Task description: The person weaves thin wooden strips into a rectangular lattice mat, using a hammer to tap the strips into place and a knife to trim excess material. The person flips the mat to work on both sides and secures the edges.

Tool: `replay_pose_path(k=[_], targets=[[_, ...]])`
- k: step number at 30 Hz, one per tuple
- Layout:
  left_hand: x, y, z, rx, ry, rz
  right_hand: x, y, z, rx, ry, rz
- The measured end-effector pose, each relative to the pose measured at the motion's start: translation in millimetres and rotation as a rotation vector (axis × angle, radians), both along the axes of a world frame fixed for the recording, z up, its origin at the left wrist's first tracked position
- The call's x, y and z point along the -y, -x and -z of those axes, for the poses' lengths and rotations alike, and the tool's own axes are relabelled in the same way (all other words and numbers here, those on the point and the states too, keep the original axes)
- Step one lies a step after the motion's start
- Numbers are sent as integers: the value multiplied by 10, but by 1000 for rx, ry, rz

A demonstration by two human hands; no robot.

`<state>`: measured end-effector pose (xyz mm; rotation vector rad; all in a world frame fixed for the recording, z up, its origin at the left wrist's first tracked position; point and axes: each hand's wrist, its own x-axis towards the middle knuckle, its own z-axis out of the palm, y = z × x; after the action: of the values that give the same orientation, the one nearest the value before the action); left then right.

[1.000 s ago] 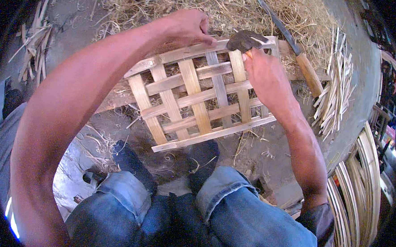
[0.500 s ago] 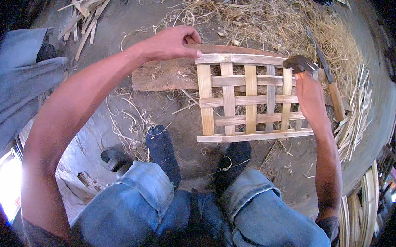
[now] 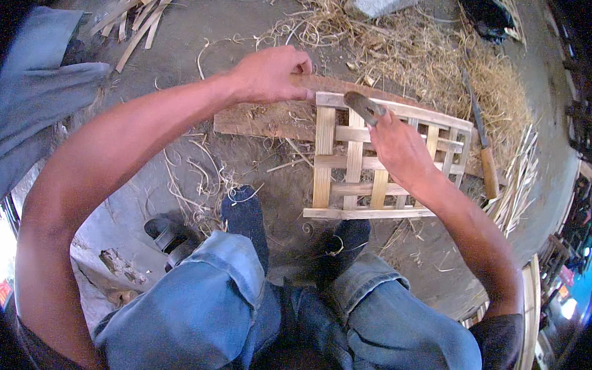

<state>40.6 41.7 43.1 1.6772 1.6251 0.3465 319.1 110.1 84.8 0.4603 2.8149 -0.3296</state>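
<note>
A panel of flat, pale woven strips (image 3: pixel 325 129), probably bamboo or wood, leans over a rough wooden board (image 3: pixel 262 124) on the ground. Its top rail lies along the board's far side, and open squares show between the strips. My left hand (image 3: pixel 268 76) is closed at the panel's upper left corner, thumb against the rail's end; its other fingertips are partly hidden. Over the panel, my right hand (image 3: pixel 401 149) grips a hammer. The dark hammer head (image 3: pixel 362 107) is at the top rail, near its left end; whether it touches cannot be told.
Curly shavings (image 3: pixel 429 65) heap behind the board beside a pale stone block (image 3: pixel 382 0). A long knife with a wooden handle (image 3: pixel 489 170) lies to the right, near thin strips (image 3: pixel 521 177). Loose slats (image 3: pixel 148 10) lie far left, near a person's blue-grey clothing (image 3: pixel 36 98).
My right hand has carried the hammer left along the top rail, from the right end to near the left corner. My left hand stays at that corner; the whole view has shifted slightly.
</note>
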Motion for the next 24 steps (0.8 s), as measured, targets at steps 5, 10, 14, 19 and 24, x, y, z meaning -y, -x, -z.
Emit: replay_pose_path(k=[5, 10, 14, 19, 24], targets=[[48, -10, 136, -28, 20, -60, -108, 56, 39, 154, 104, 72], [103, -168, 240, -119, -13, -134, 60, 160, -141, 190, 176, 189], [150, -238, 220, -153, -53, -191, 159, 206, -251, 99, 226, 499], [159, -208, 248, -167, -68, -196, 188, 351, -354, 30, 156, 357], [126, -156, 238, -123, 17, -160, 159, 563, -399, 95, 120, 296]])
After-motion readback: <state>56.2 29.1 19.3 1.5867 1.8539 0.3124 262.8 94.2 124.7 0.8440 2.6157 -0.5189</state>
